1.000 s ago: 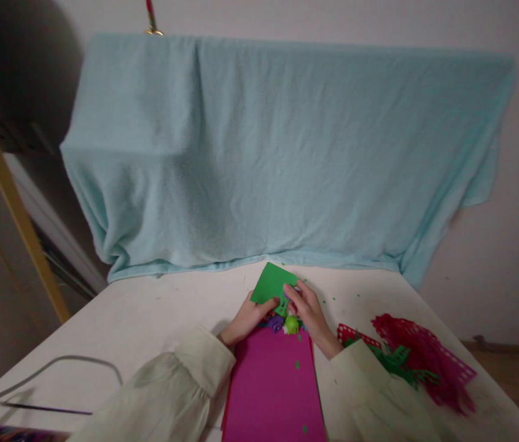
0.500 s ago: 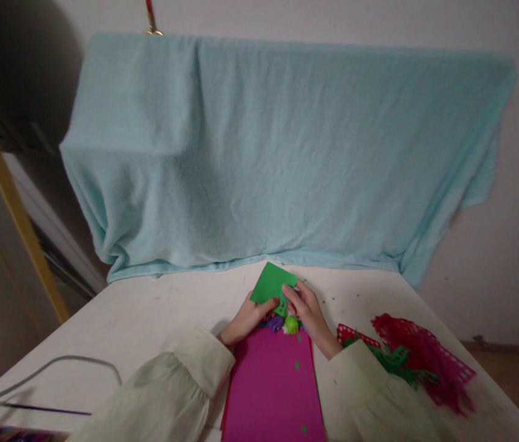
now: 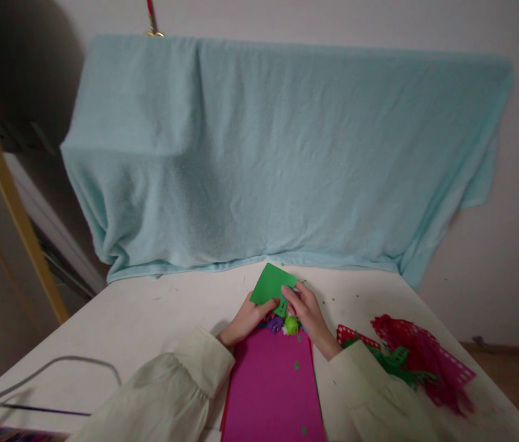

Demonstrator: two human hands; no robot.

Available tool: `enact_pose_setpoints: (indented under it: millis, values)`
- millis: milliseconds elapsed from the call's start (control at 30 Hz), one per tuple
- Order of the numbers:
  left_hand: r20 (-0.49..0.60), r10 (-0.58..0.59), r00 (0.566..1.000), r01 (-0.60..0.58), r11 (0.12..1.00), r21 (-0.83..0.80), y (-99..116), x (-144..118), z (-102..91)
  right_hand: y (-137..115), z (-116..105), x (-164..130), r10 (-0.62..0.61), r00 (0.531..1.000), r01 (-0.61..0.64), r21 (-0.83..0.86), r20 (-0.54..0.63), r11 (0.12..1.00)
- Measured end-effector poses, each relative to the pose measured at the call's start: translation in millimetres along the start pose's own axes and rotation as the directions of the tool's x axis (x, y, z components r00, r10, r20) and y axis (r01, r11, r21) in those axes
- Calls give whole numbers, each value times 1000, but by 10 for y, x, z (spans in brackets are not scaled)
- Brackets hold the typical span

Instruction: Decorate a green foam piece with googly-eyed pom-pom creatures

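The flat, roughly square green paper sheet (image 3: 271, 283), centred just below mid-frame, lies between the person's hands, tilted with one corner uppermost and no clear long axis. The left hand (image 3: 247, 320) pinches its lower-left side, the right hand (image 3: 309, 312) its lower-right side; neither is clearly nearer. The sheet's cut-out lower corner points down the frame between the thumbs. Anything else inside the right hand is mostly hidden.

Just below sit a small rounded purple piece (image 3: 274, 324) and a lime-green one (image 3: 291, 326), beside the long magenta sheet (image 3: 272, 383), whose long axis runs down the frame. Whether the multicoloured thing (image 3: 10, 434) cropped at lower left is a container cannot be told.
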State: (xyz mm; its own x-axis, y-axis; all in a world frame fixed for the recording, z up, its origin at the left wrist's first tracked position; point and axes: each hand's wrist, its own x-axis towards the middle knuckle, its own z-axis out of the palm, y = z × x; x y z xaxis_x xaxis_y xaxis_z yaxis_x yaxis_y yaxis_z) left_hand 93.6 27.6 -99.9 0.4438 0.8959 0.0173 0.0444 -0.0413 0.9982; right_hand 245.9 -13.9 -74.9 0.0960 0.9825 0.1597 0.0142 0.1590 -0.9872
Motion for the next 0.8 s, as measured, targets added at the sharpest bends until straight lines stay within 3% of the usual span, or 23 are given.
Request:
enact_pose_setpoints:
  millis: [800]
  values:
    - [3,6,1000,-6,999,36,29,-6,-3,-16,22,-16,-47,999,47,-28,-4,999]
